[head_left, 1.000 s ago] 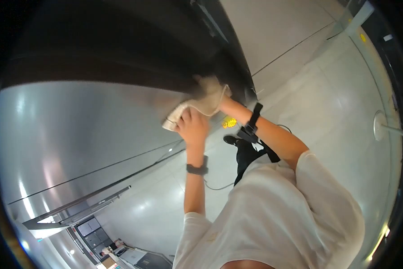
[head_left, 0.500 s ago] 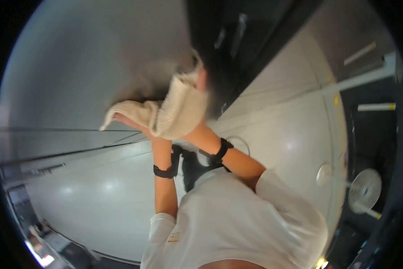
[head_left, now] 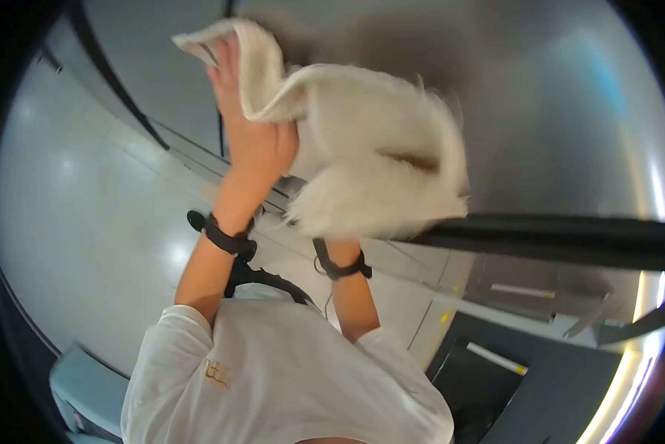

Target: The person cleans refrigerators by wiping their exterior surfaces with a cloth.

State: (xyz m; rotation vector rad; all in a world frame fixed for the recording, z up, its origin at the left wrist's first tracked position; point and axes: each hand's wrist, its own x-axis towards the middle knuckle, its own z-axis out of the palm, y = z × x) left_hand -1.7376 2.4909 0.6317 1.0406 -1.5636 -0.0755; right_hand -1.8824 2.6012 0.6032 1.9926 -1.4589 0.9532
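A cream-coloured towel (head_left: 362,111) is bunched and folded across both arms, in front of a smooth grey metallic surface (head_left: 510,89). My left hand (head_left: 258,148) holds its left part, fingers pointing up along the cloth and one corner flopping past the fingertips. The thick right part of the towel covers my right hand completely. Only the right wrist shows below it, wearing a black strap (head_left: 346,268). Another black strap (head_left: 229,240) is around my left wrist. Whether the towel touches the grey surface cannot be made out.
A dark bar-like edge (head_left: 554,237) runs along the bottom of the grey surface at right. Pale floor (head_left: 95,200) lies to the left, with a grey-blue padded piece (head_left: 88,385) low down. Black panels (head_left: 488,370) and a bright light strip (head_left: 628,385) are at lower right.
The view has swung round. Both hands and the towel have shifted, and the towel now spreads farther right, covering my right hand, whose finger showed earlier at the cloth's edge.
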